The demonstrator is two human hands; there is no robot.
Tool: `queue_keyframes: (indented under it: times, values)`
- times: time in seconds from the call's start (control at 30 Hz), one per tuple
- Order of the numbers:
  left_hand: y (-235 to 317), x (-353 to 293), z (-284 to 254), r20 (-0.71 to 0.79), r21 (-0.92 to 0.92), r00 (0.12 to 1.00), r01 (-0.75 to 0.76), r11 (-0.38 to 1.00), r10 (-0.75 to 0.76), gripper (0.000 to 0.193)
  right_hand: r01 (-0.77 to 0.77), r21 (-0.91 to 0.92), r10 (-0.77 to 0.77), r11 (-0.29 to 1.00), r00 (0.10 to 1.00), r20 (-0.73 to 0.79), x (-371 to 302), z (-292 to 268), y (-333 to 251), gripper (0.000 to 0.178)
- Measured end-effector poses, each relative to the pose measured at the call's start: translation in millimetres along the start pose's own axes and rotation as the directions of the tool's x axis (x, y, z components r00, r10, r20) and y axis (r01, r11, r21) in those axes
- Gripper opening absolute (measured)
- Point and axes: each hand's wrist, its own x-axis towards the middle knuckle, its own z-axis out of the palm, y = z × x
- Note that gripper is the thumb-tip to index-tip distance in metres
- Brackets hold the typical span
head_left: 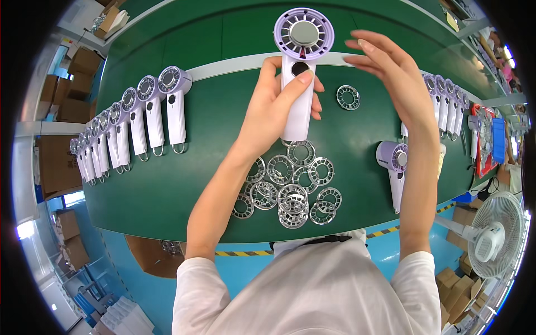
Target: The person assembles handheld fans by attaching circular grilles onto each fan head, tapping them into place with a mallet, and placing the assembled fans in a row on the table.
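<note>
A white and lavender handheld fan (pixel 304 34) stands upright in my left hand (pixel 276 100), whose fingers wrap round its handle with the thumb near the dark oval on the front. Its round head faces me and shows a silver centre disc. To the right of that head, my right hand (pixel 391 70) hangs in the air with fingers stretched and apart, holding nothing. One silver ring grille (pixel 339 97) lies alone on the table below my right fingertips. Under the fan's handle, several more ring grilles (pixel 280 170) are heaped loosely, some overlapping.
On the green table (pixel 218 123), a row of fans (pixel 146 89) with wrist loops lies at the left. Another row (pixel 441 86) lies at the right, and a single fan (pixel 400 157) is beside my right forearm. A cardboard box (pixel 151 254) sits below the table's front edge.
</note>
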Motion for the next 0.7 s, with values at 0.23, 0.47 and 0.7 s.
queue_keyframes:
  times: [0.23,0.47,0.7]
  values:
    - [1.5,6.4,-8.7,-0.015,0.063,1.0,-0.006,0.998,0.007,0.039,0.167,-0.83,0.012,0.532,0.979,0.205,4.0,-20.3,94.2,0.04]
    - [-2.3,13.6,-19.0,-0.024,0.079,0.999,0.043,0.996,-0.041,0.044,-0.133,-0.502,0.255,0.854,0.949,0.183,24.2,-30.0,96.1,0.021]
    - [-8.5,10.9,-20.6,-0.106,0.134,0.986,0.142,0.981,-0.129,0.039,-0.083,-0.234,0.104,0.969,0.991,0.08,-8.5,-13.6,11.2,0.028]
